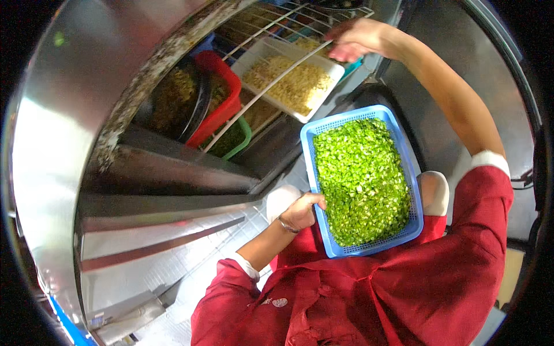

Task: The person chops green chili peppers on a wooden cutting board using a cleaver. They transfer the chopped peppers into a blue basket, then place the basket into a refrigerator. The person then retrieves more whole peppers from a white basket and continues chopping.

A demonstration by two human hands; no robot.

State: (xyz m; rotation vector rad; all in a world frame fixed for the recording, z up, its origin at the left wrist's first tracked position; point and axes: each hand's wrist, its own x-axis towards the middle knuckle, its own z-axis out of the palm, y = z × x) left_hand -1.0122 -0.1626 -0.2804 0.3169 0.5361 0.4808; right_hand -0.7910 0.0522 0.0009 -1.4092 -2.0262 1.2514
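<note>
A blue plastic basket (306, 160) full of chopped green vegetable (361, 181), likely scallions, lies tilted in front of my body. My left hand (304, 210) grips its left rim, thumb over the edge, with a bracelet at the wrist. My right hand (357, 40) is stretched up into a cabinet, at the front right of a white wire shelf (277, 71). It is blurred, and whether its fingers touch the wire is unclear. Below that shelf sits a white tub (322, 101) of pale yellow chopped food (290, 80).
A red plastic container (223, 99), a green basket (244, 132) and a dark round pan (197, 101) share the cabinet with the tub. To the left, a metal door (56, 129) has a grimy gasket (130, 95). Another metal panel (458, 86) stands at right, above white floor tiles (225, 242).
</note>
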